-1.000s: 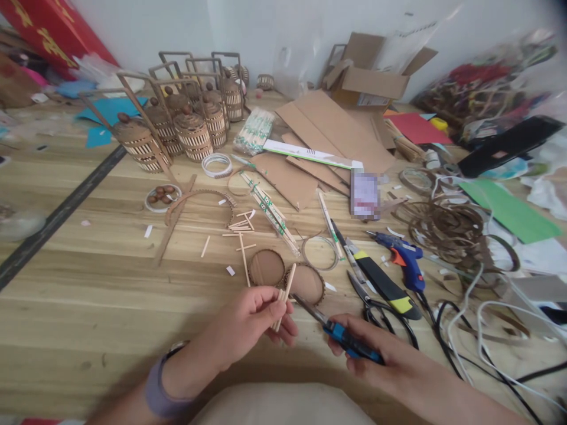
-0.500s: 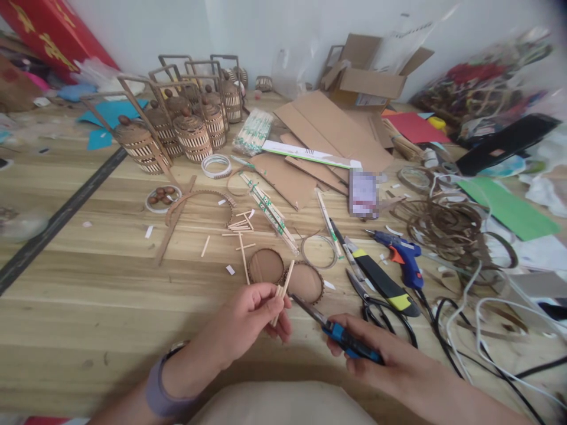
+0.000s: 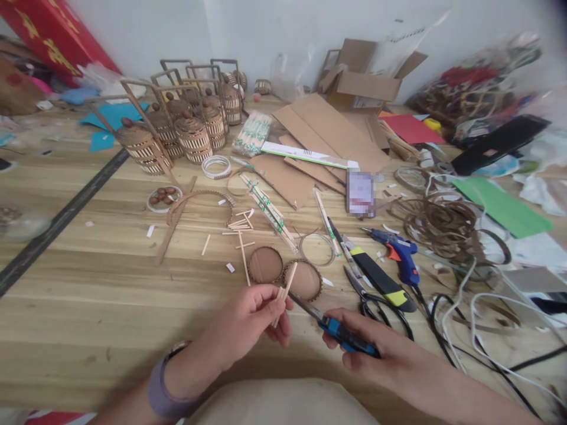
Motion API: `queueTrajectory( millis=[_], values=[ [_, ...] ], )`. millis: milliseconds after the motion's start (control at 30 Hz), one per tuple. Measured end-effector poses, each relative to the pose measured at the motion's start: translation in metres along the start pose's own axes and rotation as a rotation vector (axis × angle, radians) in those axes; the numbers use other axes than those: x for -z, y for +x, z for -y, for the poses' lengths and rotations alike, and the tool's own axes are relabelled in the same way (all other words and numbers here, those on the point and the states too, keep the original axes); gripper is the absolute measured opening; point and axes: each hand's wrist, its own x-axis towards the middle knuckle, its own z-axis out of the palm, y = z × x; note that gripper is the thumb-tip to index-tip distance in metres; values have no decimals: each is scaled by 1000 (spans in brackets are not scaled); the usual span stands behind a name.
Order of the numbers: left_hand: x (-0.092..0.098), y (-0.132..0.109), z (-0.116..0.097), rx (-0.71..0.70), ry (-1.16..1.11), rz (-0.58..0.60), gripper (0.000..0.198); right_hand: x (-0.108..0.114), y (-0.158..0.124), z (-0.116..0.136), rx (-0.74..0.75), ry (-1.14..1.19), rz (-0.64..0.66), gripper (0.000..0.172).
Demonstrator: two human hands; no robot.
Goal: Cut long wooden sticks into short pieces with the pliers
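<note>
My left hand (image 3: 250, 319) is closed on a small bunch of thin wooden sticks (image 3: 284, 294), which poke up and to the right from my fingers. My right hand (image 3: 367, 348) grips a blue-handled cutter (image 3: 341, 335); its metal jaws (image 3: 301, 304) point left and reach the sticks. Just beyond my hands lie two round cardboard discs (image 3: 264, 264) with toothed edges on the wooden floor (image 3: 88, 295).
Scissors (image 3: 374, 304), a yellow-black utility knife (image 3: 381, 282) and a blue glue gun (image 3: 401, 255) lie right of the discs, among cables (image 3: 465, 319). Small woven lanterns (image 3: 190, 136), cardboard sheets (image 3: 319, 130), wrapped chopsticks (image 3: 268, 208) and coiled strips (image 3: 443, 221) fill the far floor.
The cutter's jaws have moved left up to the sticks in my left hand. The view has shifted slightly; both hands otherwise stay in place.
</note>
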Motion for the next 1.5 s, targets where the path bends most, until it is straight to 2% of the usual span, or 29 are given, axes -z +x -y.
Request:
queueTrajectory(
  millis=[367,600,933,1133,1500],
  values=[
    [-3,1,6,-12,-36,37,43,-3,3,7,13,36,-20,34],
    [-8,3,12,-9,-43,72,43,-3,10,11,78,20,1,43],
    [-10,3,15,-30,-39,100,42,-3,14,15,66,46,21,32],
    [-10,4,14,-29,-38,111,44,-3,14,14,69,37,26,32],
    [-11,5,15,-20,-33,109,43,-7,15,2,107,-66,8,21]
  ],
)
